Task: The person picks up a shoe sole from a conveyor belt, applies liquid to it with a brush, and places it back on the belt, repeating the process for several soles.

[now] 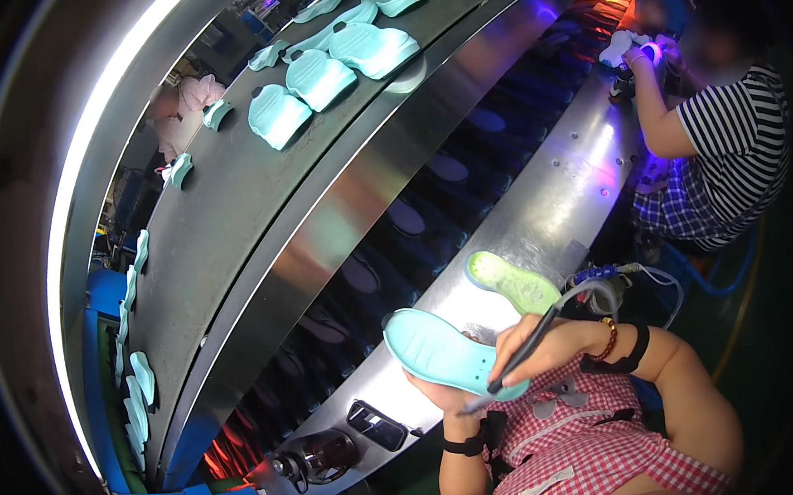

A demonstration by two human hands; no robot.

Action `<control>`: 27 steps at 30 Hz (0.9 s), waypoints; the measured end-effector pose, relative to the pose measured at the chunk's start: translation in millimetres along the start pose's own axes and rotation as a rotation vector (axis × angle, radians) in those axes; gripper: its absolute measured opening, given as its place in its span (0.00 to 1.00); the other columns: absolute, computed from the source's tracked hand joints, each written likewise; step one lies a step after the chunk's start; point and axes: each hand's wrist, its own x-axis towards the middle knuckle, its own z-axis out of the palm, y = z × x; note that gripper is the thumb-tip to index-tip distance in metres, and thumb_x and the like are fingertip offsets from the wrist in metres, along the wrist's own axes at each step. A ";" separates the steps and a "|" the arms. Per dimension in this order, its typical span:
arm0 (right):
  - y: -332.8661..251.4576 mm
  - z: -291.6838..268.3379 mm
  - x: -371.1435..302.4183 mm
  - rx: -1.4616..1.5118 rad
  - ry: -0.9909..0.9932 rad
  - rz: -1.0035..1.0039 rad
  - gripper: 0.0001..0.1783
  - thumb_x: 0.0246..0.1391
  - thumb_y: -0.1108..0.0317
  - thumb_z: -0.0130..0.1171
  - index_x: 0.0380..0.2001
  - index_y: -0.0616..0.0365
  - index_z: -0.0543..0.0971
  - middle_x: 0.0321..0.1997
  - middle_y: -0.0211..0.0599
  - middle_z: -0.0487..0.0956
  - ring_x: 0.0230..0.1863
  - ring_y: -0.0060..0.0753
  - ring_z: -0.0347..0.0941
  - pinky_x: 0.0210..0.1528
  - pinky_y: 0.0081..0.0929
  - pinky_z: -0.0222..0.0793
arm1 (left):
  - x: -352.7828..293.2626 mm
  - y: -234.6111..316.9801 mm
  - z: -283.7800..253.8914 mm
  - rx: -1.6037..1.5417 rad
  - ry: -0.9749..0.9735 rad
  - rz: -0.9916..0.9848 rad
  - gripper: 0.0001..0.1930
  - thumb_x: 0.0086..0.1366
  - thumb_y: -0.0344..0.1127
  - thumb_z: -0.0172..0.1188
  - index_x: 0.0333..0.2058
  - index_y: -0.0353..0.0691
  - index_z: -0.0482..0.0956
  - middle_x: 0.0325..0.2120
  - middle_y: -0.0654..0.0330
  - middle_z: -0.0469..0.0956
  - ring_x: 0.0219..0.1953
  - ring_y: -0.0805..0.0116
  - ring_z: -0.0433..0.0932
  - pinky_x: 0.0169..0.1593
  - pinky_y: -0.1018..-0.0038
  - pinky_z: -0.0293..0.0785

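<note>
My left hand [437, 393] supports a turquoise shoe sole [430, 343] from below, its fingers partly hidden under it. The sole tilts over the metal ledge, with a small dark tab at its far end. In my right hand [540, 344] is a dark pen-like applicator [531, 343] with a grey hose looping from its upper end. Its pale tip points down over the near end of the sole; whether it touches cannot be made out. A yellow-green sole [513, 280] lies on the ledge just beyond my right hand.
Turquoise soles [318, 78] rest on the upper conveyor belt [214, 231]. A dark lower rack [387, 239] runs beneath it. On the metal ledge [538, 193] are a phone [377, 426] and a glass jug [329, 453]. A co-worker [726, 137] in stripes works at far right.
</note>
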 end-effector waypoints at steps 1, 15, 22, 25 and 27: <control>5.8 -1.5 -0.7 0.071 0.112 -0.008 0.11 0.41 0.74 0.63 0.33 0.59 0.81 0.31 0.39 0.78 0.33 0.27 0.74 0.36 0.20 0.69 | 1.1 -0.7 -0.5 0.007 0.048 0.038 0.35 0.59 0.65 0.28 0.51 0.43 0.66 0.38 0.53 0.76 0.36 0.49 0.76 0.40 0.58 0.73; 4.9 -1.4 -10.7 -0.090 -0.069 -0.113 0.13 0.40 0.74 0.64 0.34 0.59 0.80 0.32 0.39 0.79 0.34 0.28 0.74 0.37 0.20 0.70 | 8.0 18.3 10.2 -0.084 -0.249 0.279 0.44 0.53 0.75 0.27 0.49 0.39 0.66 0.33 0.45 0.74 0.30 0.52 0.75 0.35 0.60 0.74; 14.4 -5.3 -11.8 -0.020 0.066 -0.050 0.11 0.43 0.71 0.62 0.34 0.59 0.80 0.32 0.38 0.78 0.33 0.25 0.73 0.36 0.19 0.69 | 10.2 23.4 14.2 0.043 -0.277 0.345 0.45 0.53 0.75 0.28 0.50 0.39 0.66 0.30 0.47 0.73 0.30 0.54 0.75 0.35 0.63 0.74; 13.0 -12.3 -13.3 0.072 -0.094 -0.102 0.11 0.44 0.70 0.62 0.34 0.58 0.80 0.33 0.38 0.78 0.34 0.24 0.73 0.36 0.18 0.69 | 9.5 22.4 19.9 0.037 -0.233 0.330 0.44 0.53 0.74 0.28 0.50 0.39 0.65 0.30 0.47 0.74 0.30 0.54 0.75 0.35 0.63 0.74; 18.8 -14.2 -7.3 0.111 0.235 0.080 0.11 0.45 0.70 0.61 0.35 0.58 0.79 0.33 0.39 0.78 0.35 0.24 0.73 0.36 0.18 0.69 | 8.8 22.1 23.9 0.025 -0.206 0.335 0.44 0.54 0.74 0.29 0.50 0.39 0.65 0.30 0.47 0.74 0.29 0.54 0.74 0.35 0.63 0.74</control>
